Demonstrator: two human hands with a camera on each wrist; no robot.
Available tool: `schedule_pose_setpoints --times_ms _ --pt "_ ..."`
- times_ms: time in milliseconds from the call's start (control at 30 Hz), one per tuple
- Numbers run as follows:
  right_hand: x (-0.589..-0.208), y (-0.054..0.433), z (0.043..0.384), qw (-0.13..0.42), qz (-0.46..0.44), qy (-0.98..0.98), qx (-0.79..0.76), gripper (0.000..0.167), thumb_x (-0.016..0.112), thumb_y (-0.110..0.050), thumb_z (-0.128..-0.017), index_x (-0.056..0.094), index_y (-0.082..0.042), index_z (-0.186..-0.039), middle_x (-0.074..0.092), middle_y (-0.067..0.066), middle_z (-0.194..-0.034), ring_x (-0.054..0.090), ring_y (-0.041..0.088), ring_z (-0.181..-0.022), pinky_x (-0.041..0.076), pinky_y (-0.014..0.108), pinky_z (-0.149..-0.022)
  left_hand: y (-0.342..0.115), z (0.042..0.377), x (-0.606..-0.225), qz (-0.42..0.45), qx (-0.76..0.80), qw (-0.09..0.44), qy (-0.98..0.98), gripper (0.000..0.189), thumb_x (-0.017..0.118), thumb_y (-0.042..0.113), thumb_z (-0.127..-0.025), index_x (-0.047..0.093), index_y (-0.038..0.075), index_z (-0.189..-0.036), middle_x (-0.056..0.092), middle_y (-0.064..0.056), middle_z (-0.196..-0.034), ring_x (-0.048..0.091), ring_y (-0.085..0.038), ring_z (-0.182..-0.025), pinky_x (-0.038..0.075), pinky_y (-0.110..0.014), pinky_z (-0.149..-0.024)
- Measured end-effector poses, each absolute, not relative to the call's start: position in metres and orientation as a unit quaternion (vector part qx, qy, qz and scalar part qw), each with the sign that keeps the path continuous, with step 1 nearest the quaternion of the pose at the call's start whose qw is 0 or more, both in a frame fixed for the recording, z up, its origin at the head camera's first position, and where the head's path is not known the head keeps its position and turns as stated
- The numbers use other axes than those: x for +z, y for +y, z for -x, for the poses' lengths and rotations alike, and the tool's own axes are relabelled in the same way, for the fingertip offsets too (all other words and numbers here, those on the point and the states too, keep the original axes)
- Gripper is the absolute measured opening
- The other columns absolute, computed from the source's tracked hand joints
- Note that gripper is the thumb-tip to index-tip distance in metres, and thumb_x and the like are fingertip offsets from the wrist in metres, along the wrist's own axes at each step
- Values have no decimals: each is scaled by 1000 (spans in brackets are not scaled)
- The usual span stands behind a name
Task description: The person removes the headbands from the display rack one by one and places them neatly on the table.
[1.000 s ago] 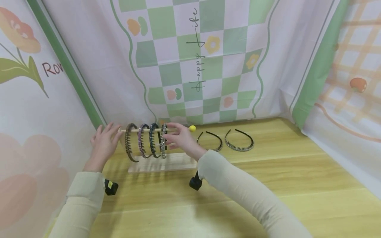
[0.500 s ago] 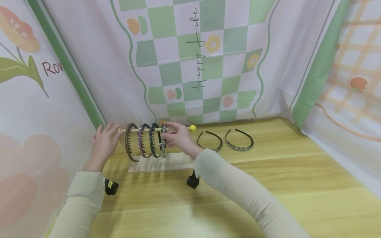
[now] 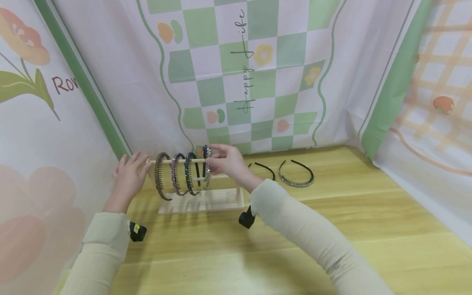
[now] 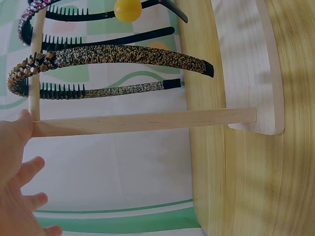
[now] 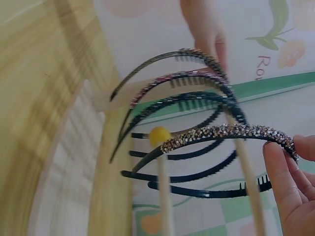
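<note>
Surface (image 3: 206, 254) under rack (image 3: 200, 201). My left fingers (image 4: 30, 169), loosely spread, touch rack's left end. Right fingers (image 5: 279, 172) pinch silver headband (image 5: 216, 132), just raised and shifted rightward around rack's upper rod (image 5: 250, 179): I judge its weight mine now, no longer rack's.

Bright, soft tbl (image 3: 387, 229) shadows, R-wrist blur
</note>
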State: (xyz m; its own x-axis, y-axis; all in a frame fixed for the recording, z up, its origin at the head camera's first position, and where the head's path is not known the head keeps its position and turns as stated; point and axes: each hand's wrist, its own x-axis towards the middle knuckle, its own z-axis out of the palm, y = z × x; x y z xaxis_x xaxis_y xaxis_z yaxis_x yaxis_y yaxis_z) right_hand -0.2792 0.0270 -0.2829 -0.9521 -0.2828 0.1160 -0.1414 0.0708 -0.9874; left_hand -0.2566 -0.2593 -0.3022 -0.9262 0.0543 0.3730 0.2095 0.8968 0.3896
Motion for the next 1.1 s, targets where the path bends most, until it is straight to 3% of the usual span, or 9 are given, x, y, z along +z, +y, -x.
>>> schedule_pose_setpoints --times_ms 400,567,833,1100 --pt "-259 53 274 38 171 718 -674 55 64 -5 -85 43 -10 -136 62 17 -106 64 27 -78 54 34 -73 -260 257 -302 68 -220 172 -958 53 32 42 -99 38 7 -138 20 -22 -147 2 -51 -131 -1 -71 -97" --pt "-254 66 276 25 175 714 -678 55 64 -4 -86 42 -7 -136 62 17 -103 63 25 -76 54 39 -74 -260 257 -302 69 -220 173 -957 53 33 42 -99 39 8 -138 20 -23 -147 2 -52 -131 -1 -71 -96" --pt "-250 88 277 17 172 701 -692 55 61 -2 -87 39 -5 -138 58 24 -109 63 23 -75 54 36 -74 -259 258 -302 69 -221 174 -957 53 33 43 -99 39 8 -138 20 -22 -147 1 -50 -131 -1 -71 -96" --pt "-249 108 279 6 159 695 -701 55 62 -4 -87 39 -3 -138 59 20 -104 63 21 -77 54 36 -75 -259 258 -302 69 -221 178 -957 52 34 41 -99 39 7 -138 21 -23 -147 3 -51 -131 -1 -71 -96"
